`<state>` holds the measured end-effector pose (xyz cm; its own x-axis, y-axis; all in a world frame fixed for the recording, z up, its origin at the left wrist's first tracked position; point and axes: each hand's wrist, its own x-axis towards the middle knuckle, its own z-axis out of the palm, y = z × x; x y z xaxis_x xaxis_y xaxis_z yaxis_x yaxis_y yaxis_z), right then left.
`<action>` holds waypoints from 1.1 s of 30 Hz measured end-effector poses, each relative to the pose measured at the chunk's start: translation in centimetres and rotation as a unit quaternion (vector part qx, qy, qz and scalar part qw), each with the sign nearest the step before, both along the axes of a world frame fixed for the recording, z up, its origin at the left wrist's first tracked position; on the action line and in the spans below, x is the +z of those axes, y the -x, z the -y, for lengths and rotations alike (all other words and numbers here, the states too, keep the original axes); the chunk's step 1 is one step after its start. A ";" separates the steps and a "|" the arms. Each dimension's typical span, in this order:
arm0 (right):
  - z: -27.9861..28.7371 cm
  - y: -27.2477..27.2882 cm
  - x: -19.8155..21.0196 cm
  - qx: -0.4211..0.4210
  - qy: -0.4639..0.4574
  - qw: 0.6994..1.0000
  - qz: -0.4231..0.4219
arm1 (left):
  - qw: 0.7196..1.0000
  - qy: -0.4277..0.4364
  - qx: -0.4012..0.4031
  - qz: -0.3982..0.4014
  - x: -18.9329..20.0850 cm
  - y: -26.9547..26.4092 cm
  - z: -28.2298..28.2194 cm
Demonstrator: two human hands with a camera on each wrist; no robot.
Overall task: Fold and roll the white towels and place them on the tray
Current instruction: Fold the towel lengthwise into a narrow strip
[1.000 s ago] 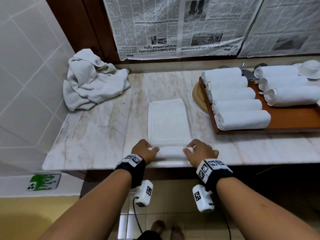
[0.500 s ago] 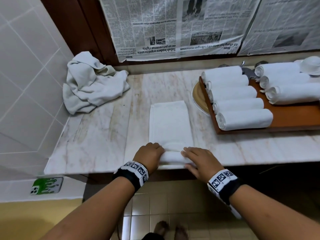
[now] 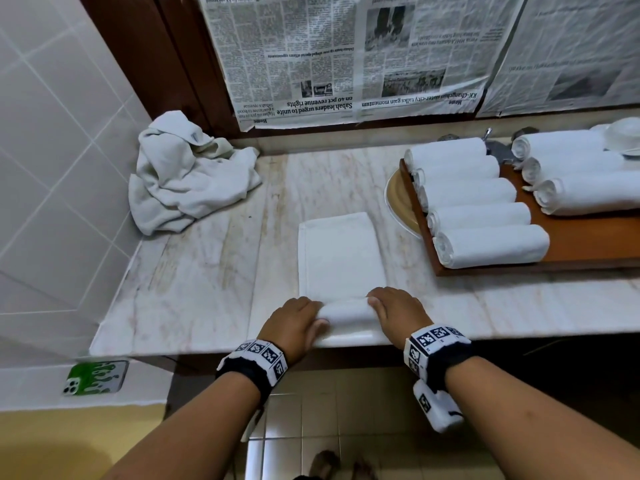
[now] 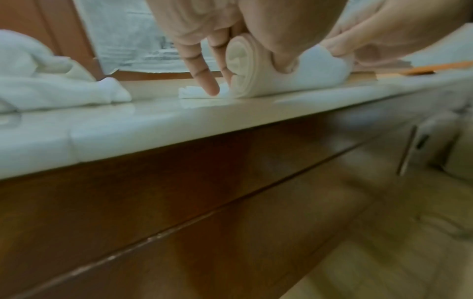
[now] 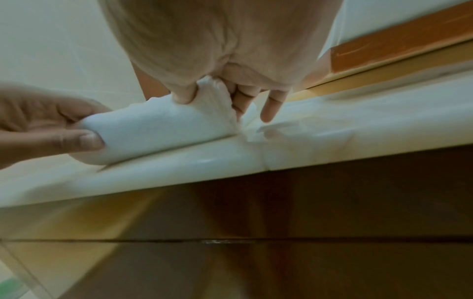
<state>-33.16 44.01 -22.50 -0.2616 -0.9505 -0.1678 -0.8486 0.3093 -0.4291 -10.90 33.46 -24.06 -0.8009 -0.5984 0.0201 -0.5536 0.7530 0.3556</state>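
Marble countertop point(image 3: 194, 285), seen from your head camera, carrying from largest to smallest: the sheets of newspaper point(image 3: 346, 53) taped to the wall behind it; the wooden tray point(image 3: 588, 240) at the right, on which eight rolled white towels lie side by side, five in a near column point(image 3: 485, 216) and three in a far one point(image 3: 581, 174), each touching its neighbour; the heap of unfolded white towels point(image 3: 187, 181) in the back left corner against the tiled wall; and the folded white towel point(image 3: 341, 258) lying flat at the middle front, just left of the tray and apart from it. A tan plate point(image 3: 398, 202) lies partly under the tray's left edge. The near end of the folded towel is turned up into a short roll at the counter's front edge (the spiral of layers shows plainly in the left wrist view). Your left hand point(image 3: 294, 323) grips the left end of this roll, thumb on the near side and fingers curled over the far side, one fingertip point(image 4: 211, 89) pressing the flat cloth to the counter. Your right hand point(image 3: 398, 310) grips the right end in the same way, thumb pinching the cloth. A phone in a green case point(image 3: 95, 377) lies on the low ledge below the counter, at the left.
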 end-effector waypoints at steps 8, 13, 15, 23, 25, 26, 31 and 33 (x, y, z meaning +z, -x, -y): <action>-0.7 -4.7 -0.5 -0.010 0.049 0.977 -0.206 | 0.985 -0.137 0.098 0.028 0.7 2.4 1.3; -1.6 -6.3 -2.4 -0.012 0.039 0.969 -0.244 | 0.975 -0.180 0.123 0.045 0.5 2.7 1.9; -1.0 -6.0 -1.9 -0.004 0.024 0.966 -0.259 | 0.970 -0.186 0.152 0.037 0.7 3.1 1.5; 1.6 -4.2 1.7 0.066 -0.082 0.970 -0.219 | 0.988 0.143 -0.007 0.052 -0.6 2.7 -3.1; 1.8 -3.8 2.0 0.084 -0.091 0.972 -0.200 | 0.984 0.162 -0.012 0.075 -1.3 2.2 -2.8; 1.8 -3.8 2.1 0.087 -0.098 0.973 -0.192 | 0.983 0.162 -0.013 0.087 -1.4 2.2 -2.3; 0.6 -5.6 1.3 0.045 -0.061 0.961 -0.266 | 0.993 0.069 -0.040 0.087 0.5 3.4 0.3; -0.1 -6.0 0.4 0.041 -0.061 0.962 -0.263 | 0.998 0.000 -0.023 0.066 0.9 3.8 1.3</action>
<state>-27.20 44.14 -22.12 -0.2662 -0.9531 -0.1442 -0.9620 0.2533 0.1015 -14.68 32.20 -23.15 -0.8235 -0.5605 -0.0871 -0.5601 0.7791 0.2815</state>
